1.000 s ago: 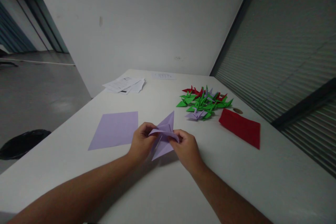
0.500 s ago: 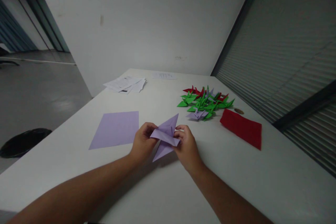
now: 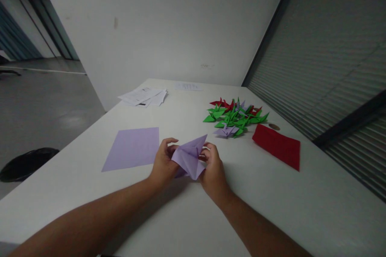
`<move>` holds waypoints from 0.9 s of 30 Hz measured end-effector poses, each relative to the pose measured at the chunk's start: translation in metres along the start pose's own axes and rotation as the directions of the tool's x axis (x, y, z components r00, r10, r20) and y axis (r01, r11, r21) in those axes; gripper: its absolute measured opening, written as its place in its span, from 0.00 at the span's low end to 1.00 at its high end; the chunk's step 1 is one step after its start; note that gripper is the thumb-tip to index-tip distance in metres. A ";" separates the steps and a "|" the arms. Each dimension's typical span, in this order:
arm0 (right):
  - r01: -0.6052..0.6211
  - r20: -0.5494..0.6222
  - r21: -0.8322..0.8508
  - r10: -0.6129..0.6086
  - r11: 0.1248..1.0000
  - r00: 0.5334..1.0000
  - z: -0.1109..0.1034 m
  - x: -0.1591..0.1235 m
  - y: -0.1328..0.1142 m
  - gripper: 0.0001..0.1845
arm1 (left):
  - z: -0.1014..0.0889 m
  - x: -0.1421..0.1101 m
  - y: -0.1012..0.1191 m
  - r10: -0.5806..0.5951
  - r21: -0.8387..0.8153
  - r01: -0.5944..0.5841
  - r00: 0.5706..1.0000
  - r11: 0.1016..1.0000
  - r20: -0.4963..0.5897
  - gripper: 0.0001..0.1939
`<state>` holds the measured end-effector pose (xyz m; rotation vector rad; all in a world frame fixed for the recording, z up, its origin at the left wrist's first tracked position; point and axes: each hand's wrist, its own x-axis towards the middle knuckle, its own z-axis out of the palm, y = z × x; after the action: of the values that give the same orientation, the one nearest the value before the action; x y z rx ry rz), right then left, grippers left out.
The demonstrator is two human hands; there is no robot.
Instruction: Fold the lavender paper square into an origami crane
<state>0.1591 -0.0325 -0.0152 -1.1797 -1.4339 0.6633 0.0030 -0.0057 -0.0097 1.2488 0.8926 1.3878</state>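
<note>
Between my two hands is a partly folded sheet of purple origami paper [image 3: 189, 158], just above the white table [image 3: 187, 221]. One point of it sticks up to the right, and a flap hangs down at the front. My left hand [image 3: 164, 160] grips its left edge, with the index finger lifted off. On the other side, my right hand [image 3: 213, 168] is closed on the right edge, its fingers curled behind the paper. Parts of both thumbs are hidden by the flap. A flat purple square sheet [image 3: 132, 148] lies to the left of my left hand.
Several folded paper cranes [image 3: 235, 116] in green, red and purple are heaped at the back right. Nearby lie a red paper stack [image 3: 276, 146] and a small brown disc [image 3: 274, 127]. Printed papers [image 3: 143, 96] rest at the back left. A black bin [image 3: 27, 164] stands beside the table.
The front flap of the purple paper has come down toward me and now covers the lower point. My left index finger has lifted away from the paper.
</note>
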 end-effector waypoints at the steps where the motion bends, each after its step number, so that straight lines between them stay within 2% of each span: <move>1: -0.002 0.002 0.001 0.002 1.000 1.000 0.000 0.000 0.000 0.29 | 0.000 0.000 0.000 0.007 0.002 -0.007 1.000 1.000 0.005 0.26; 8: 0.008 -0.034 -0.034 -0.010 0.999 0.999 -0.001 -0.002 0.003 0.30 | -0.002 -0.001 0.000 0.038 0.040 -0.039 0.999 0.998 0.028 0.23; 13: 0.008 -0.023 -0.079 -0.010 0.997 1.000 -0.006 -0.003 -0.002 0.30 | -0.002 -0.001 0.001 0.176 0.130 -0.174 0.984 0.976 -0.002 0.13; 15: 0.017 -0.016 -0.088 -0.018 0.996 1.000 -0.008 -0.003 -0.004 0.29 | -0.004 -0.001 0.000 0.206 0.140 -0.206 0.978 0.969 0.011 0.12; 22: 0.044 -0.011 -0.103 -0.046 0.994 0.999 -0.009 -0.003 -0.009 0.25 | -0.007 0.000 -0.002 0.176 0.138 -0.175 0.984 0.975 0.010 0.11; 27: 0.061 -0.053 -0.133 -0.069 0.989 0.996 -0.009 -0.003 -0.013 0.28 | -0.009 0.000 -0.003 0.145 0.121 -0.144 0.989 0.982 0.006 0.11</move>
<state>0.1631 -0.0416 -0.0032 -1.2385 -1.4786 0.4919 -0.0051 -0.0038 -0.0143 1.4284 0.9144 1.4670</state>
